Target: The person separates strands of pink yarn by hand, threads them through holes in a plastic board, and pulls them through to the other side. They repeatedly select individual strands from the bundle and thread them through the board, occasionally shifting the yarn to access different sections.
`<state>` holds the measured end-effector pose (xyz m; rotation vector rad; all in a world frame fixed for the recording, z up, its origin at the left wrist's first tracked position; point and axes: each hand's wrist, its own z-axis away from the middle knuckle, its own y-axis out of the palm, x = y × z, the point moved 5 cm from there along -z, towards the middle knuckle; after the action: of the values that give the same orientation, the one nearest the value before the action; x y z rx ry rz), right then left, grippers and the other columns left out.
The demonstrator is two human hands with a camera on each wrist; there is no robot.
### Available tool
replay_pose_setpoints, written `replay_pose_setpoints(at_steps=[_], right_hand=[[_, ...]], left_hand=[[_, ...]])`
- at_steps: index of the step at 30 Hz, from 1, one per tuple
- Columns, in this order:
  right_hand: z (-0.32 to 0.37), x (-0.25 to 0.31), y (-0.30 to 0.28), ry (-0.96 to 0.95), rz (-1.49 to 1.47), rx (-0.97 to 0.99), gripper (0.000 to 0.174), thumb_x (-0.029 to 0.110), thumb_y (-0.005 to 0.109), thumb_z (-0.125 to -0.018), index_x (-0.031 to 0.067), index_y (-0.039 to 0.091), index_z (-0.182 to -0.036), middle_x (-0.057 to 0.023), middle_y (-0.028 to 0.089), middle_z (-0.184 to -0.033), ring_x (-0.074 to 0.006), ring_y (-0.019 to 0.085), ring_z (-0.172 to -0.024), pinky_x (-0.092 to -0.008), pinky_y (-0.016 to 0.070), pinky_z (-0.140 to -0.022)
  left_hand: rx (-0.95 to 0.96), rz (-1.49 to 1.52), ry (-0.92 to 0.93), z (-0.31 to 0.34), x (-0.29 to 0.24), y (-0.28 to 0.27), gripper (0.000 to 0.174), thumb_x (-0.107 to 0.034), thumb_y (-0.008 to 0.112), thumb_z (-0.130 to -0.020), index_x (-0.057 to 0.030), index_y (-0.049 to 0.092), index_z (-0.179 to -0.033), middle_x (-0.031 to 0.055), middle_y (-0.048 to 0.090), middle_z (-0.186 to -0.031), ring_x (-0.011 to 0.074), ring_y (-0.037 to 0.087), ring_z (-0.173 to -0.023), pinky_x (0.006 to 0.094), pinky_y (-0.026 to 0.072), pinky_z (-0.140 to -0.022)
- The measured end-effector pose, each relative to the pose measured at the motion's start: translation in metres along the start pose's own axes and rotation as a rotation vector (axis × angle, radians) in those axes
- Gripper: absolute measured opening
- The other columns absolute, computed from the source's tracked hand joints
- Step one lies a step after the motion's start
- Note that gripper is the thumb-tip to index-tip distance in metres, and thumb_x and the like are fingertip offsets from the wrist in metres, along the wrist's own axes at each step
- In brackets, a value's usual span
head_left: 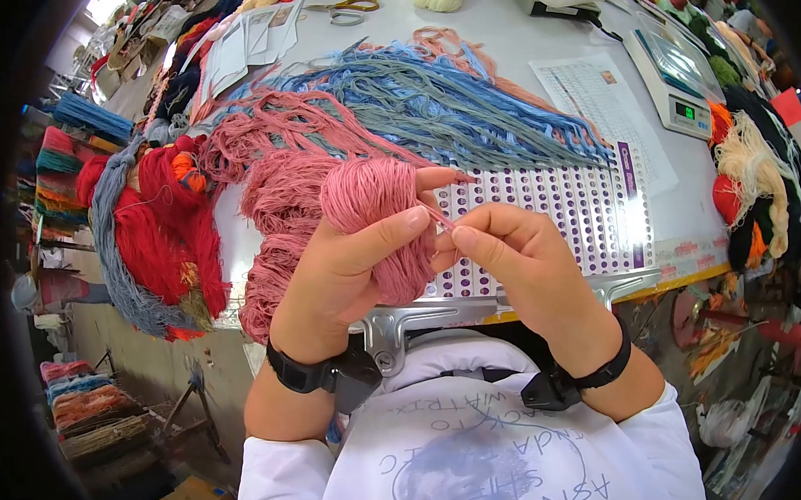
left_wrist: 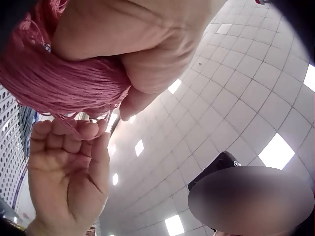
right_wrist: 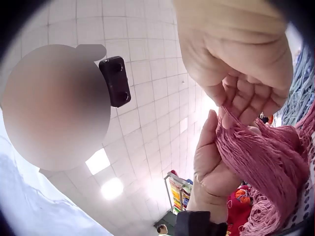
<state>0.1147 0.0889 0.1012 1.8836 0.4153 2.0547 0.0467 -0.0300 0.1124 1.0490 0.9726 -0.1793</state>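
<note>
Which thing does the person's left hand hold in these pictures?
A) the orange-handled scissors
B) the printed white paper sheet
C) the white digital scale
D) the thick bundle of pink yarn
D: the left hand curls round the thick bundle of pink yarn, and the right hand pinches a strand of it; the orange-handled scissors and white digital scale lie apart, untouched.
</note>
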Motion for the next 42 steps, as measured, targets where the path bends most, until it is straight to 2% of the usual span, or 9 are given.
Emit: replay_pose_setpoints(at_steps=[1,7,23,27,28,29,31,35,42], right_hand=[[0.002,0.0,0.001,0.019,0.031,0.0,0.018,0.012,0.056,-0.09,-0.005,0.063,-0.093,-0.0077,0.064,-0.086,-0.0122,0.059,-0.082,-0.0258,0.047,-0.077],[0.01,0.006,0.005,0.028,0.124,0.009,0.019,0.008,0.053,-0.089,-0.007,0.063,-0.095,-0.0107,0.066,-0.087,-0.0143,0.062,-0.083,-0.027,0.049,-0.078],[0.014,0.008,0.013,0.056,0.096,0.007,0.018,0.004,0.05,-0.088,-0.009,0.063,-0.091,-0.0123,0.065,-0.086,-0.0146,0.063,-0.079,-0.0267,0.0511,-0.075],[0.01,0.002,0.01,0.005,0.09,-0.024,0.018,0.005,0.052,-0.087,-0.0071,0.063,-0.095,-0.0067,0.063,-0.08,-0.0095,0.058,-0.072,-0.0236,0.0479,-0.066],[0.007,-0.002,0.008,-0.009,0.061,-0.096,0.017,0.006,0.054,-0.086,-0.0056,0.063,-0.096,-0.0031,0.059,-0.076,-0.0065,0.053,-0.068,-0.0223,0.0434,-0.061],[0.006,-0.004,0.005,-0.022,0.033,-0.168,0.018,0.007,0.057,-0.085,-0.0041,0.063,-0.097,0.0006,0.055,-0.073,-0.0035,0.048,-0.064,-0.021,0.0389,-0.056],[0.005,0.003,0.007,0.012,0.177,-0.121,0.018,0.009,0.06,-0.083,-0.003,0.063,-0.097,0.0028,0.052,-0.07,-0.0022,0.043,-0.063,-0.0207,0.0346,-0.054],[0.005,0.006,0.014,0.109,0.409,-0.059,0.018,0.01,0.067,-0.079,-0.0019,0.063,-0.092,0.0062,0.046,-0.063,-0.001,0.037,-0.057,-0.0205,0.0286,-0.05],[0.005,-0.001,0.017,0.111,0.287,-0.106,0.013,0.011,0.068,-0.078,-0.001,0.064,-0.082,0.0076,0.042,-0.057,-0.0014,0.033,-0.052,-0.0207,0.0266,-0.047]], left_hand=[[-0.047,0.032,0.01,0.001,0.0,0.0,0.04,-0.007,0.058,-0.084,0.006,0.051,-0.121,0.0077,0.057,-0.095,0.0157,0.059,-0.084,0.0289,0.0491,-0.073],[-0.132,-0.164,0.104,0.007,-0.004,0.001,0.037,-0.006,0.06,-0.082,0.0065,0.054,-0.116,0.0058,0.058,-0.083,0.0133,0.059,-0.077,0.0256,0.0474,-0.069],[-0.155,-0.103,0.088,0.016,-0.006,0.001,0.039,-0.006,0.062,-0.079,0.0068,0.055,-0.115,0.0036,0.056,-0.08,0.0088,0.053,-0.07,0.0224,0.044,-0.064],[-0.11,-0.036,0.053,0.014,0.001,0.0,0.044,-0.012,0.057,-0.083,0.0074,0.049,-0.122,0.0124,0.058,-0.105,0.0179,0.059,-0.091,0.029,0.0476,-0.078],[-0.149,0.002,0.037,0.014,0.004,0.0,0.047,-0.015,0.054,-0.086,0.0076,0.045,-0.126,0.0159,0.056,-0.116,0.0219,0.059,-0.099,0.0323,0.0478,-0.084],[-0.15,0.003,0.036,0.014,0.003,-0.002,0.047,-0.015,0.054,-0.086,0.0076,0.045,-0.126,0.0159,0.056,-0.116,0.0219,0.059,-0.099,0.0323,0.0478,-0.084],[0.013,0.01,-0.05,0.012,0.007,0.002,0.056,-0.023,0.046,-0.089,0.0072,0.034,-0.134,0.0201,0.047,-0.128,0.0271,0.054,-0.111,0.0372,0.0435,-0.094],[0.031,0.006,-0.038,0.012,0.01,0.0,0.062,-0.027,0.044,-0.089,0.007,0.029,-0.137,0.0219,0.047,-0.128,0.0281,0.053,-0.112,0.0377,0.0413,-0.097],[0.057,0.066,-0.078,0.015,0.009,-0.002,0.061,-0.028,0.046,-0.088,0.0069,0.031,-0.136,0.0201,0.05,-0.124,0.0279,0.053,-0.111,0.0374,0.0412,-0.097]])
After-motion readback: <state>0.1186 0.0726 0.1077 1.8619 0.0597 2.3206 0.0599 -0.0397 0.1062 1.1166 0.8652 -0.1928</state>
